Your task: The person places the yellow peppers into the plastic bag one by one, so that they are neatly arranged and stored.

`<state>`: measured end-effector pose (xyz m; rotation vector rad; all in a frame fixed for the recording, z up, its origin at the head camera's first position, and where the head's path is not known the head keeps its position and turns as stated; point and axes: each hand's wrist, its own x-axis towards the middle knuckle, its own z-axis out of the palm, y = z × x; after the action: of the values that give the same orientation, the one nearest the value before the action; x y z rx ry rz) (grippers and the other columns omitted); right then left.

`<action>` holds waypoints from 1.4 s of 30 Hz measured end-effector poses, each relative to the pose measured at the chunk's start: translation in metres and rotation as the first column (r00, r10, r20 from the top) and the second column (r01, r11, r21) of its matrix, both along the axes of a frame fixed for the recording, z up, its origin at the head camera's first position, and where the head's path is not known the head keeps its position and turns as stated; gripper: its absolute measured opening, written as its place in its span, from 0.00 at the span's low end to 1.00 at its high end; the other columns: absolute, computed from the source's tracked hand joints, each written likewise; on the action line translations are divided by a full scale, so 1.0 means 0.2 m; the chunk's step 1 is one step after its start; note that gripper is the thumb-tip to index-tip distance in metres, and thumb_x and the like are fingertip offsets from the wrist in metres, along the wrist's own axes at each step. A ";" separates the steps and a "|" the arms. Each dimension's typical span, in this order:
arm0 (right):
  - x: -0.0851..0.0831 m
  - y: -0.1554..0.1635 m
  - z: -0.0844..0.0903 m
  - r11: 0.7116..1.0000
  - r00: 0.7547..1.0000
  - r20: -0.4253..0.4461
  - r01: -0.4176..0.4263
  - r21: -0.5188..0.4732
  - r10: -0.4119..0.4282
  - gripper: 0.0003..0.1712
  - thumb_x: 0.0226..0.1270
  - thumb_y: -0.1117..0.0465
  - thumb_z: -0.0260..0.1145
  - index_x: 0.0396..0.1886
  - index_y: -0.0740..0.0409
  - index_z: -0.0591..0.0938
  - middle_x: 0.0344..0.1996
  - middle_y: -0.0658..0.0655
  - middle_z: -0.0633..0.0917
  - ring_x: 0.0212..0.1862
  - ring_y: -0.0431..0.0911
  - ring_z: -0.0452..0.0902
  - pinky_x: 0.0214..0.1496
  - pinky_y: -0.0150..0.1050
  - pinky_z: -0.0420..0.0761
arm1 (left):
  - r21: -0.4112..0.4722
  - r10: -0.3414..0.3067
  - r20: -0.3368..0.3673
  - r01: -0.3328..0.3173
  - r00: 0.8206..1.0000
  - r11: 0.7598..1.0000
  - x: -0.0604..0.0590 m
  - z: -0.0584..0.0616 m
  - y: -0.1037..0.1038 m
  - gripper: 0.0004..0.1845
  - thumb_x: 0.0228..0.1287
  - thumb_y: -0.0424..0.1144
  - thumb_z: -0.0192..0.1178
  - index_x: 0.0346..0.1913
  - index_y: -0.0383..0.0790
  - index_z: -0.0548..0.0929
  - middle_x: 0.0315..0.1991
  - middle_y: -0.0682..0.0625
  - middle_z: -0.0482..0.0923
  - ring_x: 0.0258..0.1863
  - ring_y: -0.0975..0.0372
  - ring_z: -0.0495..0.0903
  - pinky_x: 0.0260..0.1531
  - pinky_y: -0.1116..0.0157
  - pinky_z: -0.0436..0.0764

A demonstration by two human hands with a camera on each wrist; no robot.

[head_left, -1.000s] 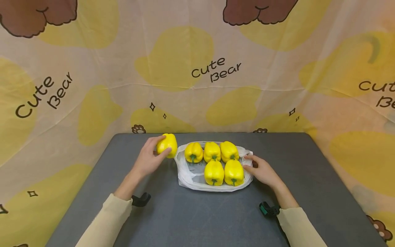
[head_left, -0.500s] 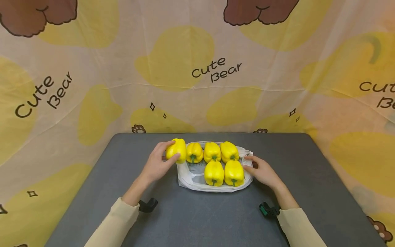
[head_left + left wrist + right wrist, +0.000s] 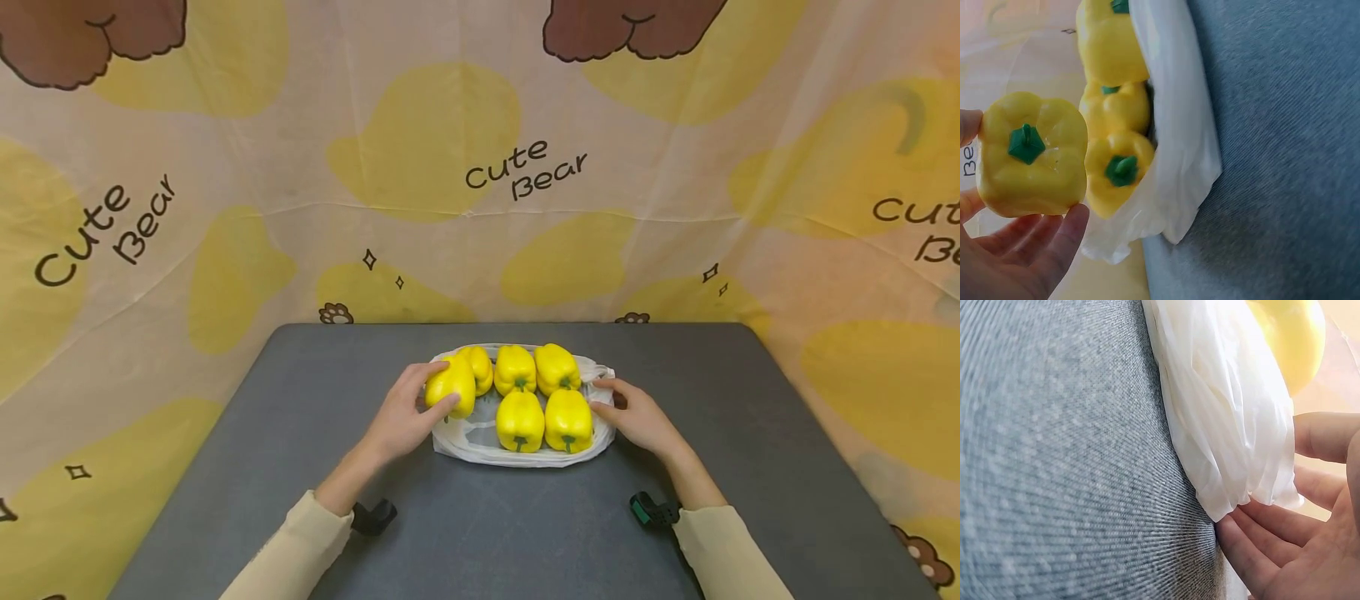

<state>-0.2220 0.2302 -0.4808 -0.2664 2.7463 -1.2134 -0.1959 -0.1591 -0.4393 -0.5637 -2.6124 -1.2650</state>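
My left hand (image 3: 403,418) grips a yellow bell pepper (image 3: 454,387) between thumb and fingers, above the left end of a white plastic bag (image 3: 480,455). In the left wrist view this held bell pepper (image 3: 1060,181) shows its green stem toward the camera, beside the bag's wall. Several more yellow bell peppers (image 3: 521,422) sit inside the opened bag in a back and a front row, and the held one partly covers the back-left one (image 3: 482,367). At the bag's right end my right hand (image 3: 639,417) holds the edge, thumb and fingers against the crumpled plastic (image 3: 1235,425).
The bag lies on a dark grey table (image 3: 510,533) toward its far edge. A fabric backdrop (image 3: 420,192) with yellow patches and lettering hangs behind and at both sides. Black wrist straps (image 3: 375,517) sit at both cuffs.
My left hand has carried the bell pepper rightward and toward me, from left of the bag to over its left end. My right hand has stayed at the bag's right edge.
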 end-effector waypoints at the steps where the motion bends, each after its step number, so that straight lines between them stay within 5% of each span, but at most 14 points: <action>1: 0.00 0.00 0.00 1.000 1.000 0.001 0.000 0.000 0.000 0.33 0.74 0.49 0.64 0.70 0.63 0.74 0.67 0.71 0.74 0.60 0.62 0.73 0.63 0.62 0.74 | 0.001 0.000 0.006 0.000 1.000 1.000 0.00 -0.01 0.01 0.28 0.68 0.48 0.67 0.67 0.42 0.76 0.61 0.44 0.74 0.54 0.54 0.75 0.46 0.56 0.82; 10: -0.01 0.00 0.00 1.000 1.000 0.005 0.001 0.008 -0.001 0.33 0.74 0.49 0.64 0.70 0.63 0.74 0.66 0.71 0.74 0.60 0.62 0.73 0.63 0.62 0.74 | -0.028 -0.018 0.036 0.019 0.999 0.999 0.03 -0.07 0.05 0.29 0.68 0.51 0.66 0.68 0.44 0.75 0.61 0.46 0.74 0.50 0.56 0.74 0.45 0.57 0.78; 21: -0.01 0.00 0.00 1.000 1.000 0.006 0.003 -0.002 -0.003 0.32 0.74 0.49 0.64 0.70 0.62 0.74 0.67 0.71 0.74 0.61 0.62 0.72 0.64 0.63 0.73 | -0.068 -0.036 0.075 0.041 0.997 0.997 0.02 -0.17 0.09 0.29 0.68 0.52 0.65 0.68 0.44 0.76 0.62 0.47 0.74 0.57 0.55 0.75 0.52 0.54 0.78; 36: -0.01 0.01 0.00 1.000 1.000 -0.003 0.000 0.008 0.000 0.32 0.74 0.49 0.64 0.70 0.62 0.74 0.67 0.71 0.74 0.61 0.62 0.73 0.63 0.63 0.73 | -0.107 -0.018 0.148 0.034 0.989 0.994 0.02 -0.20 0.11 0.31 0.69 0.58 0.62 0.68 0.45 0.76 0.62 0.48 0.75 0.50 0.59 0.75 0.48 0.57 0.78; 42: 0.00 0.00 0.00 1.000 1.000 0.008 0.000 0.002 0.000 0.32 0.74 0.49 0.64 0.70 0.61 0.74 0.67 0.71 0.73 0.62 0.63 0.72 0.65 0.64 0.72 | -0.110 -0.025 0.163 0.043 0.986 0.993 0.02 -0.19 0.12 0.31 0.70 0.58 0.61 0.69 0.45 0.76 0.62 0.47 0.75 0.54 0.57 0.75 0.52 0.53 0.77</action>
<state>-0.2228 0.2307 -0.4809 -0.2605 2.7409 -1.2090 -0.1914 -0.1356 -0.4775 -0.5475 -2.8348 -1.2256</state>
